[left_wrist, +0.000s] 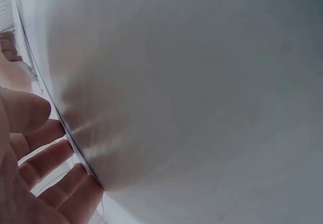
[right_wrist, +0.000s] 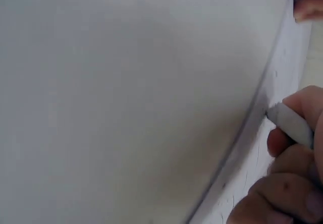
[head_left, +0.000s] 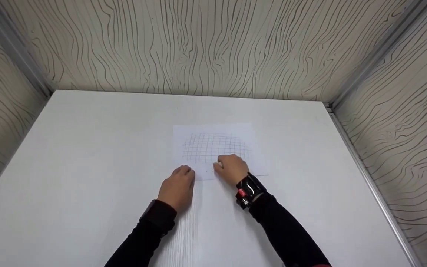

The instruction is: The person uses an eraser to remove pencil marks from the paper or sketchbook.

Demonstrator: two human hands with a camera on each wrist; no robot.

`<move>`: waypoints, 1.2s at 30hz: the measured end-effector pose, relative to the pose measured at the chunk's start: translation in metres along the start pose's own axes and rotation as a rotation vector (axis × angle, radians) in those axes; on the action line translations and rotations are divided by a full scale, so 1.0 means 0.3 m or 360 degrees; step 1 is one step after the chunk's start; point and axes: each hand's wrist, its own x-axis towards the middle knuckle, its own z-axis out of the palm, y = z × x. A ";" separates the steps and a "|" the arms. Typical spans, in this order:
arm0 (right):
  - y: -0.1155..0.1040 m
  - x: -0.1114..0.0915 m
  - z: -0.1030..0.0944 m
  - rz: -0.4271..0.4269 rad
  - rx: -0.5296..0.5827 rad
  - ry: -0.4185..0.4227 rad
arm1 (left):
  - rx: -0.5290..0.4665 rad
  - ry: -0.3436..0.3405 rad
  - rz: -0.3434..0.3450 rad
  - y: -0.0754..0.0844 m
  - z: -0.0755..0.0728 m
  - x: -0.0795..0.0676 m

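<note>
Two bare hands share one white sheet of paper (head_left: 216, 149), which we see lying flat near the middle of the white worktop (head_left: 95, 148). A hand-drawn grid (head_left: 206, 146) of thin dark lines covers much of the sheet, its outline rounded; we spot a few small dots (head_left: 206, 171) below it, toward the near edge.

Left hand (head_left: 177, 185): at the sheet's near left corner, fingers (left_wrist: 48, 163) side by side, slightly bent, tips along the paper's near edge. We see nothing gripped there. How hard they press, we cannot tell.

Right hand (head_left: 232, 170): over the sheet's near right part, covering the lower right of the grid. Fingers narrow, pinching a pale, pen-like tool (right_wrist: 291, 123) with a dark tapered tip. Tip points at the paper close to its near edge; whether it touches, we cannot tell. Rest of the tool is hidden by the hand.

We note a black band (head_left: 158, 215) on the left wrist, a black strapped device (head_left: 250, 188) with a red patch on the right, black sleeves (head_left: 285, 230). Behind the worktop: wood-line patterned panels (head_left: 198, 44) and grey metal strips (head_left: 17, 48).
</note>
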 end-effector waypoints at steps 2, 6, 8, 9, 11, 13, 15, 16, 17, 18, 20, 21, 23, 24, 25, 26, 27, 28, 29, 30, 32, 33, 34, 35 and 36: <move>0.032 -0.006 -0.017 0.0056 -0.0012 0.0000 | 0.0001 -0.0008 0.0006 0.001 0.000 -0.001; 0.145 -0.020 -0.081 0.0230 -0.0042 0.0017 | 0.0030 -0.0029 0.0018 -0.006 -0.002 -0.003; 0.197 -0.026 -0.111 0.0302 -0.0065 0.0026 | 0.0044 -0.0037 0.0021 -0.009 -0.006 -0.006; 0.218 -0.029 -0.124 0.0326 -0.0072 0.0038 | 0.0049 -0.0038 0.0021 -0.010 -0.008 -0.008; 0.248 -0.034 -0.145 0.0350 -0.0073 0.0058 | 0.0046 -0.0040 0.0016 -0.013 -0.013 -0.013; 0.259 -0.041 -0.157 0.0357 -0.0060 0.0057 | 0.0039 -0.0044 0.0017 -0.014 -0.017 -0.018; 0.254 -0.048 -0.158 0.0328 -0.0026 0.0018 | 0.0030 -0.0050 0.0019 -0.014 -0.020 -0.022; 0.248 -0.050 -0.155 0.0311 -0.0006 -0.0021 | 0.0025 -0.0052 0.0022 -0.014 -0.020 -0.022; 0.240 -0.052 -0.149 0.0288 0.0011 -0.0069 | 0.0023 -0.0055 0.0027 -0.014 -0.021 -0.023; 0.232 -0.054 -0.142 0.0265 0.0014 -0.0111 | 0.0021 -0.0059 0.0029 -0.013 -0.021 -0.025; 0.219 -0.058 -0.132 0.0241 0.0025 -0.0170 | 0.0019 -0.0063 0.0029 -0.011 -0.022 -0.025; 0.217 -0.060 -0.128 0.0253 0.0023 -0.0178 | 0.0017 -0.0066 0.0028 -0.010 -0.021 -0.025; 0.220 -0.063 -0.124 0.0288 0.0006 -0.0148 | 0.0012 -0.0070 0.0026 -0.010 -0.023 -0.025; 0.223 -0.064 -0.125 0.0315 -0.0010 -0.0115 | 0.0008 -0.0076 0.0022 -0.011 -0.024 -0.026; 0.230 -0.064 -0.127 0.0345 -0.0020 -0.0083 | 0.0004 -0.0079 0.0019 -0.011 -0.025 -0.026; 0.237 -0.066 -0.131 0.0372 -0.0029 -0.0053 | -0.0003 -0.0086 0.0019 -0.009 -0.026 -0.024; 0.243 -0.067 -0.135 0.0389 -0.0040 -0.0027 | -0.0008 -0.0093 0.0019 -0.006 -0.027 -0.023; 0.247 -0.067 -0.139 0.0396 -0.0058 -0.0002 | -0.0010 -0.0099 0.0019 -0.004 -0.028 -0.021; 0.247 -0.066 -0.140 0.0397 -0.0079 0.0021 | -0.0010 -0.0104 0.0020 -0.001 -0.028 -0.021; 0.242 -0.065 -0.141 0.0397 -0.0087 0.0035 | -0.0007 -0.0105 0.0019 0.001 -0.029 -0.020; 0.221 -0.061 -0.133 0.0364 -0.0074 0.0042 | 0.0000 -0.0100 0.0022 0.003 -0.030 -0.022; 0.205 -0.059 -0.127 0.0333 -0.0063 0.0036 | 0.0005 -0.0097 0.0023 0.004 -0.030 -0.023; 0.189 -0.056 -0.118 0.0295 -0.0047 0.0020 | 0.0009 -0.0092 0.0024 0.003 -0.028 -0.025; 0.171 -0.053 -0.110 0.0257 -0.0023 -0.0004 | 0.0007 -0.0086 0.0024 0.002 -0.027 -0.027; 0.156 -0.050 -0.101 0.0223 -0.0002 -0.0031 | 0.0004 -0.0082 0.0024 0.001 -0.026 -0.030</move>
